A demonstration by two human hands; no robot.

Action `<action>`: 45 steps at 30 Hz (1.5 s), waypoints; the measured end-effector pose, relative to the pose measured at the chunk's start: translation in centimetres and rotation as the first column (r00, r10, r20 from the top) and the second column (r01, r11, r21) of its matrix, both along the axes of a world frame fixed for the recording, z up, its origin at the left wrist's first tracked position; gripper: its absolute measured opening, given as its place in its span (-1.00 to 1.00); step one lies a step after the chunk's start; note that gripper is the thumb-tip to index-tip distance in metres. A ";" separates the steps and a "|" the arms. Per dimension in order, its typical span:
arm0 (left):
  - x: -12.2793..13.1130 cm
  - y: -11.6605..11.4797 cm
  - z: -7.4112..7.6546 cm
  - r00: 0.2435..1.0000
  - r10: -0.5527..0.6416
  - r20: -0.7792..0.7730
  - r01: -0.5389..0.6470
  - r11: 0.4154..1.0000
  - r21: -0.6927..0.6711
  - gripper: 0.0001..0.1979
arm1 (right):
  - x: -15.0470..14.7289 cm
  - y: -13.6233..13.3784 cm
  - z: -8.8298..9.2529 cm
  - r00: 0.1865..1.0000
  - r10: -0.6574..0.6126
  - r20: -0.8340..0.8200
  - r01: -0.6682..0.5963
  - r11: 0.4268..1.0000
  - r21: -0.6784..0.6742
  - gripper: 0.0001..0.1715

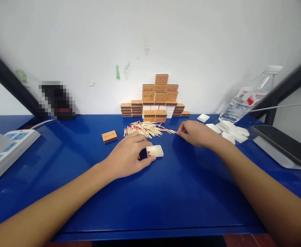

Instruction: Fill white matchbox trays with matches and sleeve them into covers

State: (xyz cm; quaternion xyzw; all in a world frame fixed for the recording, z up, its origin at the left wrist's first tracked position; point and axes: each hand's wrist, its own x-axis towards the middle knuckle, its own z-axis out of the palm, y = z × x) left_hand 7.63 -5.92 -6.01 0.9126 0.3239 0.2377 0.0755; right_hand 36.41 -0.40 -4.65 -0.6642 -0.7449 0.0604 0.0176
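My left hand (130, 154) rests on the blue table (166, 192), its fingers curled around a small white matchbox tray (155, 151) that holds a few matches. My right hand (195, 133) lies palm down further right, fingertips pinched on matches at the right edge of a loose pile of red-tipped matches (146, 129). One closed brown matchbox (109, 136) lies left of the pile. A stack of brown matchboxes (158, 99) stands against the wall behind the pile.
Several empty white trays (230, 132) lie to the right. A clear plastic bottle (248, 97) leans at the back right, near a dark phone (284, 144). A white power strip (3, 147) sits at the left edge. A black object stands at the back left.
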 end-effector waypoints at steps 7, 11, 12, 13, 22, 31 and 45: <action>0.0 0.0 0.0 1.000 0.009 -0.018 -0.009 1.000 -0.012 -0.71 | -1.0 -0.2 -0.2 1.000 -0.025 0.006 0.025 0.999 0.036 -0.75; 0.0 0.0 0.0 1.000 -0.004 -0.016 0.004 1.000 -0.005 -0.72 | -1.3 -0.2 -0.7 0.998 -0.024 -0.057 0.028 0.996 0.080 -0.77; 0.0 0.0 0.0 1.000 -0.009 -0.015 0.009 1.000 -0.004 -0.73 | -1.4 -0.2 -0.7 0.998 -0.018 -0.066 0.024 0.995 0.093 -0.74; 0.0 0.0 -0.1 1.000 -0.011 -0.015 0.011 1.000 -0.004 -0.73 | -1.5 -0.2 -0.8 0.997 -0.011 -0.075 0.019 0.994 0.107 -0.71; 0.0 0.0 0.0 1.000 -0.012 -0.026 0.011 1.000 -0.018 -0.72 | -2.2 -0.2 -1.6 0.994 0.003 -0.111 0.010 0.993 0.115 -0.73; 0.0 0.1 -0.1 0.999 0.016 -0.046 -0.017 1.000 -0.017 -0.71 | -1.5 -0.6 -0.4 0.962 0.173 -0.212 -0.145 0.979 0.141 -0.74; -0.1 0.1 -0.2 0.998 0.068 0.007 -0.068 0.997 -0.047 -0.44 | -5.4 -4.7 -0.5 0.769 0.600 -0.222 -0.566 0.800 0.200 -0.82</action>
